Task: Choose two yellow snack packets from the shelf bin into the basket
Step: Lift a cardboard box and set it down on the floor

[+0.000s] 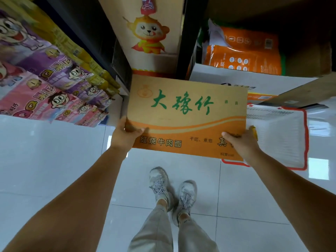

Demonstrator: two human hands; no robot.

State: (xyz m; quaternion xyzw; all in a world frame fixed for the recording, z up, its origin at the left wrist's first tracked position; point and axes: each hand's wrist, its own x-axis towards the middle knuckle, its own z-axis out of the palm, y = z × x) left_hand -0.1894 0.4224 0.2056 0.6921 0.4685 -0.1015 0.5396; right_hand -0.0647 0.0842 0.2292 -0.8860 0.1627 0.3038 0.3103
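A shop aisle with a pale tiled floor (72, 160) runs between dark shelving. The left hand (125, 137) grips the near left edge of a big flat cardboard box (187, 113), thumb on its printed face and fingers curled beneath. The right hand (240, 142) clamps the near right corner the same way, and a yellow scrap (254, 132) shows by its fingers; what it is cannot be told. The box is held roughly level in front of the shelves and hides part of the white, red-rimmed basket (307, 135) on the floor to the right. No packet shows in the visible part of the basket. The yellow snack packets (85, 59) stand in a row on the left shelf, behind pink and purple packets (45, 88). With both hands taken, the step seems to be shifting the box. It is best kept flat, gripped evenly and set down away from the basket mouth, which frees a hand for the yellow row.
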